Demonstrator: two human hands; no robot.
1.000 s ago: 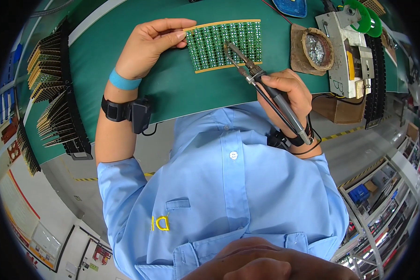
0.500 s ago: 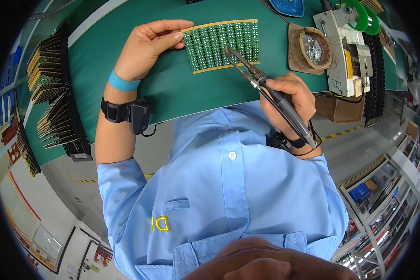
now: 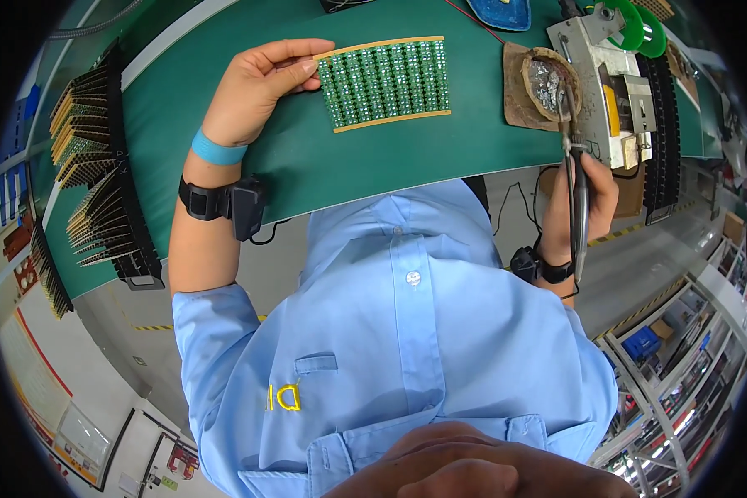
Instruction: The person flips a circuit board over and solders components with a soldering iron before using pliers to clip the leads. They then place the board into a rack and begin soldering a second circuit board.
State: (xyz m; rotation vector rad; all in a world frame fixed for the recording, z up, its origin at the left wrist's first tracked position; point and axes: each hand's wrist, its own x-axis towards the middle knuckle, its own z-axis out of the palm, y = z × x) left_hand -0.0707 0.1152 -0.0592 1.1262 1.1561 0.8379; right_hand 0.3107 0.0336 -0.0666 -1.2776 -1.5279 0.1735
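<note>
Soldering iron (image 3: 581,203) has swung right from circuit panel (image 3: 383,81) to bowl (image 3: 544,54), apparently pausing panel work; right hand (image 3: 599,199) grips it, left hand (image 3: 261,83) pinches panel's far-left corner.

left hand (image 3: 257,87) angled rightward at wrist (image 3: 222,131), thumb (image 3: 289,79) and forefinger (image 3: 303,46) pinching; left forearm (image 3: 203,257) extended forward. right hand (image 3: 593,203) curled in grip, well apart from left.

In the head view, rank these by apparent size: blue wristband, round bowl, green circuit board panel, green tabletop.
Largest to smallest, by area in the picture:
1. Green tabletop
2. Green circuit board panel
3. Round bowl
4. Blue wristband
</note>
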